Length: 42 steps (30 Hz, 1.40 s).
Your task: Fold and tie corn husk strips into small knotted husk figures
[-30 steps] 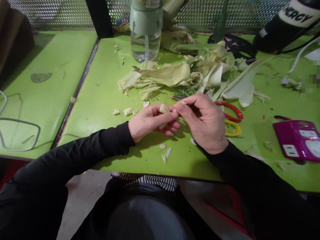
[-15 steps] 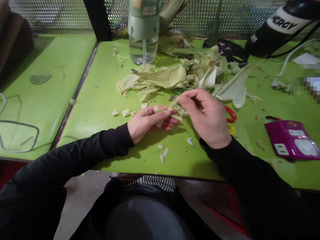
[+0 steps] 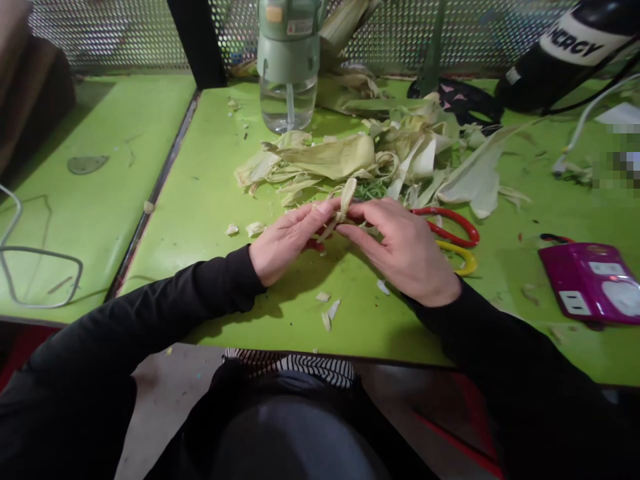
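Observation:
Between my two hands is a small pale strip of corn husk (image 3: 347, 197), bent into a loop that stands up above the fingers. My left hand (image 3: 290, 241) is closed on its lower part from the left, thumb on top. From the right, my right hand (image 3: 400, 250) pinches the same piece between thumb and fingers. Its lower ends are partly hidden by the fingers. Just behind the hands lies a heap of corn husks (image 3: 335, 155). Scissors with red and yellow handles (image 3: 465, 230) lie beside my right hand, their blades hidden.
A green water bottle (image 3: 289, 73) stands at the back against the mesh panel (image 3: 390, 37). To the right are a purple power socket (image 3: 593, 283), a white cable (image 3: 583, 123) and a black bottle (image 3: 565, 57). Small husk scraps (image 3: 330, 313) lie near the table's front edge.
My right hand has come down and left, closer to my left hand. The husk strip it was pulling outward now forms an upright loop between both hands. More of the scissors shows.

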Each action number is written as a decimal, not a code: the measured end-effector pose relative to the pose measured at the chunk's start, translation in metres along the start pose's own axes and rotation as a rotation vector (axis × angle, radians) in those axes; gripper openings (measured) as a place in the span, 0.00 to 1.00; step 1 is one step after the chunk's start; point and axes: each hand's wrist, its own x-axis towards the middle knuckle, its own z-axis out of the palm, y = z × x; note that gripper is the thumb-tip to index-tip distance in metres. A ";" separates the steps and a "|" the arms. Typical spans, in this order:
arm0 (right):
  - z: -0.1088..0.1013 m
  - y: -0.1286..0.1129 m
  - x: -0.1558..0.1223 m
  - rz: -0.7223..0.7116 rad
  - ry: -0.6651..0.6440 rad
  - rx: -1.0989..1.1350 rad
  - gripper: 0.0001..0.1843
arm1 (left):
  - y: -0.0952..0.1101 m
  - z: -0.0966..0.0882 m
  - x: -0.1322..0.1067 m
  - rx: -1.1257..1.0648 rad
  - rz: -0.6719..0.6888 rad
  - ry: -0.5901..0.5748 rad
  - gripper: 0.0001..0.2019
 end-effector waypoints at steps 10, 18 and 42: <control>-0.010 0.002 0.000 -0.129 -0.021 -0.118 0.10 | 0.031 -0.018 0.004 0.567 0.095 -0.169 0.08; -0.008 -0.007 -0.001 -0.101 0.016 -0.023 0.16 | 0.026 -0.004 0.000 0.324 -0.073 -0.205 0.10; -0.007 -0.022 -0.005 0.241 -0.069 0.535 0.04 | 0.044 -0.015 -0.003 0.515 -0.090 -0.418 0.11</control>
